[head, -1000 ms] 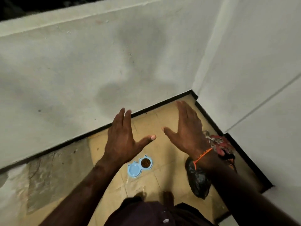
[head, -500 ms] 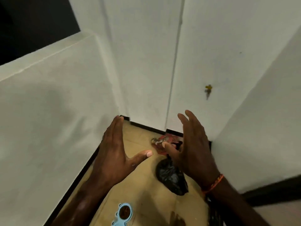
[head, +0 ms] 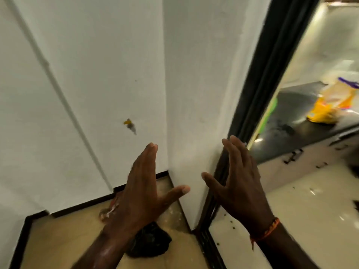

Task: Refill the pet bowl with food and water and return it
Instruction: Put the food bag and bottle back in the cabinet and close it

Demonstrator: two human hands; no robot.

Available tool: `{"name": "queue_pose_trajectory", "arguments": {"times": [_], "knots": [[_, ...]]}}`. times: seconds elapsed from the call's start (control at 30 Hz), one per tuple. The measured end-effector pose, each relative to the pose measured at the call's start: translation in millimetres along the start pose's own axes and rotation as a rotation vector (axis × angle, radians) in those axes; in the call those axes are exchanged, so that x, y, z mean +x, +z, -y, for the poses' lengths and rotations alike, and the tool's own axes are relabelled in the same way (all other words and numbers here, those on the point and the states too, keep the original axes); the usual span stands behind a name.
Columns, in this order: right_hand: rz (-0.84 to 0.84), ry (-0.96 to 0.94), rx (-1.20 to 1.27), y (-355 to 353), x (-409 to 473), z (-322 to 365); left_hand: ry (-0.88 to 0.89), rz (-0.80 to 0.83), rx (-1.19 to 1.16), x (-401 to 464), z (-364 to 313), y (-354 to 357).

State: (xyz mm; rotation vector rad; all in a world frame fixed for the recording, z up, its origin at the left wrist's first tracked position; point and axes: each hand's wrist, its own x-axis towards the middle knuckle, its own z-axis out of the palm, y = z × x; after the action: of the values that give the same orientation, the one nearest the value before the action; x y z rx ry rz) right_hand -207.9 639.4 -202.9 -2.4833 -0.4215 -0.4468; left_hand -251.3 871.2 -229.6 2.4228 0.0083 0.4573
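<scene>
My left hand (head: 142, 193) and my right hand (head: 239, 183) are both held up in front of me, palms facing each other, fingers straight and apart, holding nothing. An orange thread band circles my right wrist. They hover before a white wall corner (head: 167, 113). The blue pet bowl is out of view. A yellow and orange food bag (head: 330, 105) lies on a dark counter (head: 295, 117) through the doorway at the right.
A black plastic bag (head: 153, 241) and a reddish object (head: 108, 210) lie on the tan floor below my left hand. A black door frame (head: 254, 74) separates this corner from a room with a pale glossy floor (head: 303, 214) and cabinet handles.
The view has swung right, from the floor corner to the doorway. The blue bowl with food has slid out of view at the lower left. Both hands stay open and empty.
</scene>
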Motion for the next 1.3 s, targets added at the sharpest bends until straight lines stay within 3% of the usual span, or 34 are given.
{"name": "queue_pose_trajectory", "arguments": {"times": [0.23,0.57,0.97,1.3], "knots": [[-0.171,0.277,-0.148,-56,-43,-46,0.309,0.182,-0.108,36,-58,50],[-0.285,0.628,-0.289,-103,-109,-69,0.593,0.351,-0.166,51,-118,91],[-0.303,0.753,-0.295,-168,-165,-127,0.677,0.397,-0.166,43,-202,157],[-0.3,0.729,-0.236,-204,-160,-185,0.599,0.351,-0.14,52,-253,196]]}}
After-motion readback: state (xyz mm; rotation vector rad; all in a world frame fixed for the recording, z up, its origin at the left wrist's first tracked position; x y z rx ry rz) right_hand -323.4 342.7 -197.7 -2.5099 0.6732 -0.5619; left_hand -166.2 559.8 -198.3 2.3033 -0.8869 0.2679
